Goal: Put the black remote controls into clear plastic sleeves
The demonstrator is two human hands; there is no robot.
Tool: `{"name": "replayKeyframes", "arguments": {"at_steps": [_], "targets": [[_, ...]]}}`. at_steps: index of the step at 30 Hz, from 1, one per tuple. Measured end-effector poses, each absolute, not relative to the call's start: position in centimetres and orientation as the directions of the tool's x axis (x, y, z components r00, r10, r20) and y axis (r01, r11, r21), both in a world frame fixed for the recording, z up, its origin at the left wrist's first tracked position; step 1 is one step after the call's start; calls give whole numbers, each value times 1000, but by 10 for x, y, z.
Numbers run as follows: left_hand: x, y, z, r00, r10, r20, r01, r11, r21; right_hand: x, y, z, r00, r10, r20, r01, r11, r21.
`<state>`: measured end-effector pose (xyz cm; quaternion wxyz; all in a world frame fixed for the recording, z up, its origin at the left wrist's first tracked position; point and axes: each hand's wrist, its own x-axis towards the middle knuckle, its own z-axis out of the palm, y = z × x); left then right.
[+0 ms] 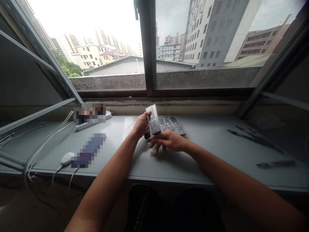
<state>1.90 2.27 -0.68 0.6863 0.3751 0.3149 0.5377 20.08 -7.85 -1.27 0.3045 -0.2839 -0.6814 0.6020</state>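
A dark remote control in a clear plastic bag is raised just above the table, tilted. My left hand grips its left side, thumb on top near the far end. My right hand pinches the near end of the bag between thumb and forefinger, the other fingers spread below. Another dark remote shows partly beneath the bagged one, mostly hidden. Just behind my right hand, several bagged remotes lie on the table. A flat clear plastic bag rests left of my left hand.
The grey table stands below a window. At the left are a power strip, white cables, a round white charger and a blurred-out blue object. Dark pens or similar slim things lie at the right.
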Motion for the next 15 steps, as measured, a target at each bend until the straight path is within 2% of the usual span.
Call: {"name": "replayKeyframes", "arguments": {"at_steps": [3, 6, 8, 11, 15], "targets": [[17, 21, -6, 311, 948, -64, -490, 218, 844, 202, -80, -10, -613, 779, 128, 89, 229, -969], [18, 15, -4, 478, 862, -166, -370, 370, 852, 206, -81, -6, -560, 802, 208, 179, 363, -915], [20, 10, -2, 540, 817, -200, -309, 414, 856, 210, -81, -5, -535, 789, 303, 234, 483, -844], [21, 4, 2, 550, 819, -166, -329, 394, 858, 212, -79, -5, -502, 763, 406, 293, 592, -750], [19, 0, 3, 582, 813, -19, -391, 301, 870, 212, -77, -5, -420, 793, 441, 364, 592, -719]]}}
